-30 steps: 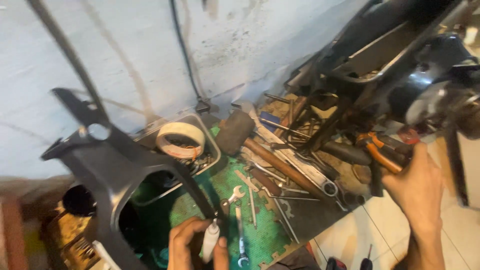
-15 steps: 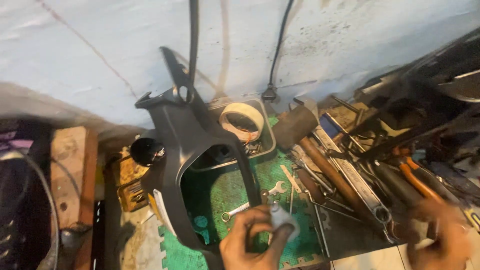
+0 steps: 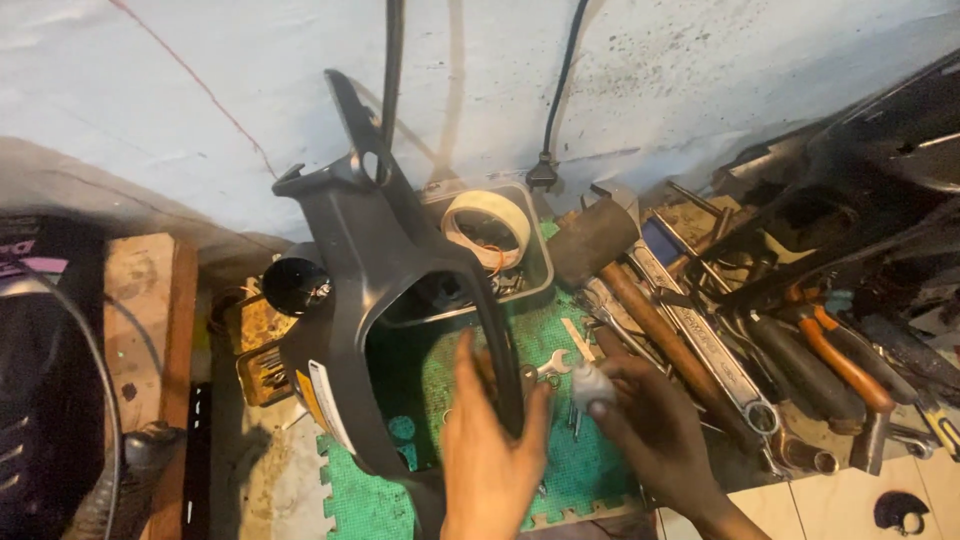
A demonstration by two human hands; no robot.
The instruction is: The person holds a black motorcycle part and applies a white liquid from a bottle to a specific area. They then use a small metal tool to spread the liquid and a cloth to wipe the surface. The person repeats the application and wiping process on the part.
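The right hand [image 3: 650, 425] pinches a small white-tipped tool [image 3: 590, 385] over the green foam mat [image 3: 370, 500]. The left hand [image 3: 490, 450] rests open-fingered against the black plastic fairing panel [image 3: 370, 260], which stands tilted on the mat; a white and yellow sticker [image 3: 318, 395] runs along its lower left edge. Crowded hand tools [image 3: 700, 330] hem in the right.

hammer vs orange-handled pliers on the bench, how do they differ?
The hammer has a brown wooden handle; the pliers have orange grips. The hammer is longer, with a blocky dark head; the pliers are slimmer. The hammer lies nearer the tape roll; the pliers lie further right, in the pile of tools. Both lie flat, slanting the same way, untouched by either hand.
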